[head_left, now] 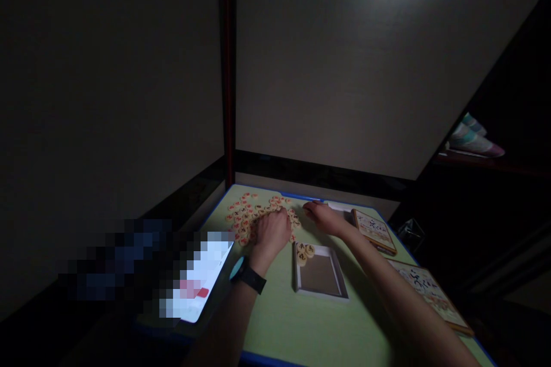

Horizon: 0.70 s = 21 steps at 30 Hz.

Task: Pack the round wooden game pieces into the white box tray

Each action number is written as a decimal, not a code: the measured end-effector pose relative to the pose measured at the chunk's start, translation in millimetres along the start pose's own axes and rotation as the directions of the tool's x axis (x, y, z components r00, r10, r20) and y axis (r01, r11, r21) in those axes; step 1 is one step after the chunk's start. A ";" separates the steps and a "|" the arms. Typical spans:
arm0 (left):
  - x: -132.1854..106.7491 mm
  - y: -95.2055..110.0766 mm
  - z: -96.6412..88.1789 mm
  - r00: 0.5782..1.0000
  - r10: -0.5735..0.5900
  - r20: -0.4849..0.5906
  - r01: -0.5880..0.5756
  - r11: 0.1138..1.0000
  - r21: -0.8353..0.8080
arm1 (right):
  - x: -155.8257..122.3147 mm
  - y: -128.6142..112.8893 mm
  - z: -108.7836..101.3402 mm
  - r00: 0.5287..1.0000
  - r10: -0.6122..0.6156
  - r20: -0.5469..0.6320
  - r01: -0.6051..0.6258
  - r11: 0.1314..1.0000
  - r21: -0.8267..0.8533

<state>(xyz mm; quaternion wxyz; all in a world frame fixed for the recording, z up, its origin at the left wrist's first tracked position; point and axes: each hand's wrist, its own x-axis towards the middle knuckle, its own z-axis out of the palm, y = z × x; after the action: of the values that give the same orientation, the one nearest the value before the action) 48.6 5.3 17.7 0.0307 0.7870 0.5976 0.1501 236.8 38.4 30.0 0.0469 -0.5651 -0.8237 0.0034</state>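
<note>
Round wooden Chinese chess pieces (245, 222) with red and dark characters lie in a loose spread at the far left of the table. My left hand (272, 227), a dark-banded watch on its wrist, reaches down among them; its fingers curl under and the tips are hidden. Just right of the spread is my right hand (322, 217), its fingers drawn together; whatever they hold, if anything, does not show. Nearer me sits a shallow open box (322, 274) with a white rim and brown bottom. Several dark-lettered pieces (302, 253) rest in its far left corner.
A lit phone or tablet (210, 278) lies at the table's left. Behind my right forearm is another pale tray (340, 207). Two decorated box lids (373, 229) lie along the right side. The green table (275, 321) has a blue edge, with walls behind it.
</note>
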 end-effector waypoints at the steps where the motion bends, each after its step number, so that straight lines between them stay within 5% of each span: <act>1: -0.3 0.7 -0.2 1.000 0.008 -0.013 -0.008 1.000 -0.003 | -12.5 -2.8 -5.8 1.000 -0.013 -0.020 0.014 1.000 0.014; 5: -3.0 4.5 1.0 0.998 0.051 -0.049 -0.050 0.999 0.009 | -70.4 -22.1 -21.2 0.997 -0.072 0.017 0.070 0.993 0.098; 9: -7.6 9.8 2.2 0.995 0.090 -0.042 -0.089 0.996 0.024 | -107.5 -45.7 -12.2 0.991 -0.032 0.133 0.023 0.997 0.069; 14: -10.4 13.7 2.4 0.992 0.123 -0.010 -0.122 0.991 0.052 | -113.1 -54.4 6.1 0.991 0.011 0.137 -0.012 1.000 0.008; 21: -11.1 14.7 0.2 0.992 0.124 0.022 -0.125 0.990 0.060 | -119.3 -43.0 -6.7 0.992 -0.036 0.119 0.025 0.995 0.096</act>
<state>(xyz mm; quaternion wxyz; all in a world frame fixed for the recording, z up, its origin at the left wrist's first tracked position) 59.6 -9.4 18.6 0.0029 0.8248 0.5512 0.1261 239.9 -88.6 30.4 0.0237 -0.5485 -0.8324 0.0755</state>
